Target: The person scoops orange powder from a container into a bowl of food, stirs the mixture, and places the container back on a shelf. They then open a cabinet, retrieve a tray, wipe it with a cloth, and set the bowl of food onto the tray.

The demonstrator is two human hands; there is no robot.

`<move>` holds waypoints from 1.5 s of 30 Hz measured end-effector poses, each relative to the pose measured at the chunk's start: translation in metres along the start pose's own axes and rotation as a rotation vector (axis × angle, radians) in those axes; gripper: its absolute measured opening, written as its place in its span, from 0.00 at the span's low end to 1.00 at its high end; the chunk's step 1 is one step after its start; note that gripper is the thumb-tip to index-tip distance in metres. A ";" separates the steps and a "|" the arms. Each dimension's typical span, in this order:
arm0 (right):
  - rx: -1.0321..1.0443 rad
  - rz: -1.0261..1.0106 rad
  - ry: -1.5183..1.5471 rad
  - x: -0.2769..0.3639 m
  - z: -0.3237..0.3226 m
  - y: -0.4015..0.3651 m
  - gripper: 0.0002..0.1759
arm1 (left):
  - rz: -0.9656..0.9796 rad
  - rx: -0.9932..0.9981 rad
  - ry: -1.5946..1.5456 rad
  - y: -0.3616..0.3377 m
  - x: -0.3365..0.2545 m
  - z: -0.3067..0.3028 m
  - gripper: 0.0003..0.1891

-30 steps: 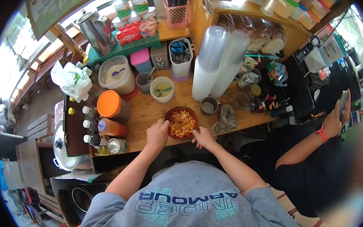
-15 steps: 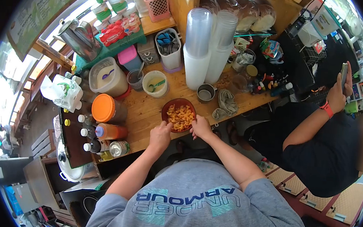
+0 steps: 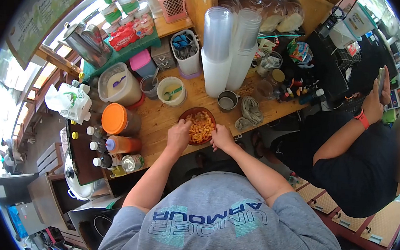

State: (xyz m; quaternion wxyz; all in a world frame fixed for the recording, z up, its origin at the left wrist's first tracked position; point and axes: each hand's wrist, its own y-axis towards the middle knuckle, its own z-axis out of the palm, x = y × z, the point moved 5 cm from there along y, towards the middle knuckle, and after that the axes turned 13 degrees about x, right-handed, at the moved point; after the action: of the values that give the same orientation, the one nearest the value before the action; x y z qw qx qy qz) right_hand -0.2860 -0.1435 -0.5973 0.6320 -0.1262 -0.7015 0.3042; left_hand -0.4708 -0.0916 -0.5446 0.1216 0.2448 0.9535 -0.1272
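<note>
A dark reddish-brown bowl stands near the front edge of the wooden counter. Small orange, glossy food pieces fill it. My right hand grips the bowl's right rim, with the fingers underneath. At the left rim, my left hand is closed, its fingertips reaching over the food. Whatever it may hold is too hidden to make out. Behind the bowl is a white tub with a green spoon in it. A metal cup and a crumpled grey cloth lie to the right.
Tall stacks of plastic cups rise behind the bowl. Left are an orange-lidded jar, a sauce bottle, a can and a container of white powder. Close on my right, another person holds up a phone.
My left hand has moved slightly up and inward over the bowl, and the food pieces have shifted. My right hand stays at the rim.
</note>
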 end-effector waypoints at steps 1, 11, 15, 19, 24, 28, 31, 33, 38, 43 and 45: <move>0.005 0.009 -0.002 0.002 0.000 -0.001 0.14 | 0.000 -0.004 -0.001 -0.002 -0.001 0.000 0.08; 0.037 0.037 0.014 0.000 -0.004 0.004 0.14 | 0.005 0.109 0.054 -0.040 0.002 -0.005 0.07; 0.056 0.041 -0.028 -0.002 -0.007 0.005 0.13 | -0.032 0.035 0.030 -0.006 -0.002 -0.016 0.06; 0.049 0.005 -0.020 -0.003 -0.004 0.005 0.12 | 0.038 0.010 0.010 -0.007 0.003 0.000 0.06; 0.019 -0.007 0.005 -0.002 -0.005 0.005 0.11 | 0.062 -0.025 -0.001 -0.004 0.007 -0.026 0.07; 0.004 -0.009 -0.011 0.003 -0.006 0.001 0.11 | 0.163 -0.063 -0.006 0.004 0.001 -0.002 0.07; -0.017 -0.007 -0.014 0.007 -0.011 0.000 0.12 | 0.114 0.039 0.019 0.000 -0.004 -0.012 0.08; -0.012 -0.016 -0.013 0.004 -0.011 0.000 0.12 | 0.067 0.109 0.038 -0.004 0.000 -0.013 0.08; -0.049 -0.044 -0.001 0.015 -0.013 0.000 0.12 | -0.014 0.122 0.031 -0.007 0.003 -0.009 0.07; -0.083 -0.099 -0.190 0.023 -0.012 -0.006 0.13 | -0.086 0.099 0.023 0.004 0.013 -0.019 0.06; -0.187 -0.178 -0.343 -0.001 -0.011 0.016 0.13 | -0.206 0.165 -0.005 0.006 0.021 -0.017 0.07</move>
State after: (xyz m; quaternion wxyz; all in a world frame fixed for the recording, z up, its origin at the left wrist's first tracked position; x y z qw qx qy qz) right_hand -0.2784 -0.1279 -0.6072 0.5133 -0.0685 -0.8323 0.1978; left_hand -0.4889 -0.0721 -0.5359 0.0896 0.1544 0.9596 -0.2174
